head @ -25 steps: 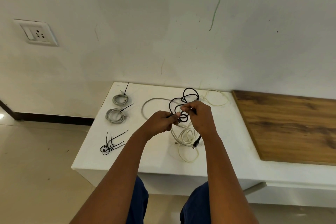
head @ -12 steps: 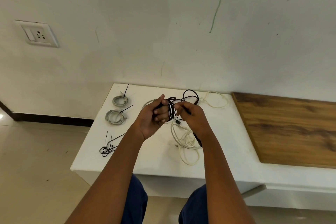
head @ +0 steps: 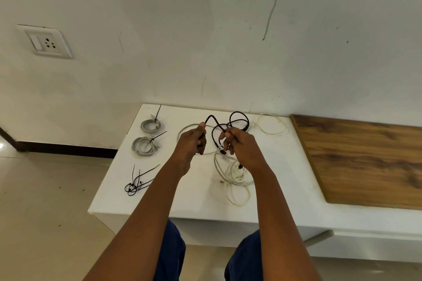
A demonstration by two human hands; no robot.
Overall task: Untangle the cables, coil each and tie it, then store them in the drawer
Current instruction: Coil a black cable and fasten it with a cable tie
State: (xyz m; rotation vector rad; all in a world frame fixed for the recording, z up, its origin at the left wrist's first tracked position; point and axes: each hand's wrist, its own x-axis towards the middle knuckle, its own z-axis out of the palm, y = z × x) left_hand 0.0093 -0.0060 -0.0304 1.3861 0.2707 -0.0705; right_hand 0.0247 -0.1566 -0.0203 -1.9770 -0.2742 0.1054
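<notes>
Overhead, from the one head view, both hands are raised over the white counter point(head: 201, 198), each gripping a stretch of the black cable point(head: 237, 116). The left hand point(head: 190, 141) is curled round one run of it, thumb up at the top of the fist, and the cable rises from that fist in a sharp bend. The right hand point(head: 242, 143) pinches another stretch between thumb and fingers, its other fingers loosely curled below. Between the two hands the cable hangs in a narrow loop; at about one o'clock from the right hand it forms a rounder loop near the wall point(head: 205, 41).

Under the right hand, toward six o'clock, lies the white cable point(head: 235, 178) in a loose tangle on the counter, with one long strand running off toward two o'clock and another curving behind the left hand. Whether black and white are knotted together I cannot tell.

At nine to ten o'clock from the left hand lie two grey coils, the far coil point(head: 150, 124) and the near coil point(head: 143, 146), each cinched with a black tie. At seven o'clock, near the counter's left edge, sits a bunch of loose zip ties point(head: 137, 183). A wooden panel point(head: 365, 159) fills the counter at three o'clock, and a wall socket point(head: 45, 41) sits high at ten o'clock.
</notes>
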